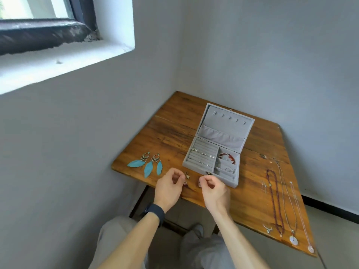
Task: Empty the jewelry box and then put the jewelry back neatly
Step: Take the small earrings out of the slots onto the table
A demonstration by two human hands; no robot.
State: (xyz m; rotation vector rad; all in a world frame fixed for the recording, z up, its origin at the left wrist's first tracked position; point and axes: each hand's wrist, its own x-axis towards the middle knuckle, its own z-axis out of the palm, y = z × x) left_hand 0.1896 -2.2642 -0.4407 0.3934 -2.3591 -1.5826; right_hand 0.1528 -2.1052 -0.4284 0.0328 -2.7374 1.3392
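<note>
She is at the near left corner of the open grey velvet jewelry box (223, 121), which sits mid-way across the worn wooden table (171, 133). Her left hand (169, 186) and right hand (214, 189) both have the fingers curled in, thumb meeting forefinger in a fine pinch over a few small metal earrings (186, 175). Whether either tip actually has one, I cannot tell. It looks like the emptying step, half done. Turquoise feather earrings (148, 165) lie to the left and long beaded and chain necklaces (275, 200) to the right, but pearl studs (204, 153) and a red bead bracelet (227, 157) are in the box. Next she needs a delicate fingertip grip, taking the studs out of their slots one at a time.
</note>
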